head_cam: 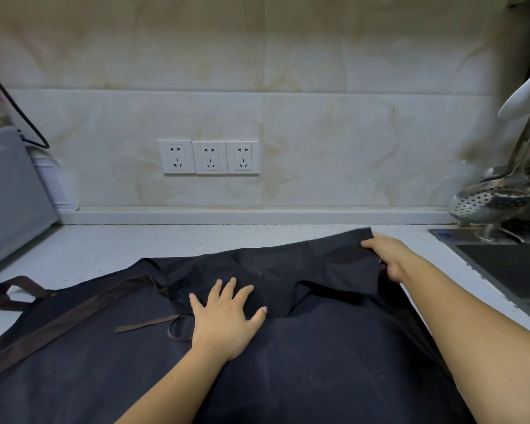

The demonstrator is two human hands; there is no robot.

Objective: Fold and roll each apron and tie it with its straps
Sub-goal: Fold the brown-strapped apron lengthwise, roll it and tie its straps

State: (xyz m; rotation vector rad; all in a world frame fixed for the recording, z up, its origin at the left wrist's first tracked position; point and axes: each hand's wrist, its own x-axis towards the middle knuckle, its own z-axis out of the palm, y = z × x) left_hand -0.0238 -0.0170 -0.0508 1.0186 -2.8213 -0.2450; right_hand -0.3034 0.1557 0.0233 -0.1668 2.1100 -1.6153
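Pressing splayed left hand (227,319) flat on dark matte apron (318,356) over speckled white table (104,246); pinching its folded corner at two o'clock with right hand (390,258).

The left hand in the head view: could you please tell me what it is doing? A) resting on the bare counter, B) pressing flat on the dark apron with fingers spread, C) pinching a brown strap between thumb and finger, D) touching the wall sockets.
B: the left hand lies palm down with straight, spread fingers on the dark apron, while the right hand grips the apron's far corner.
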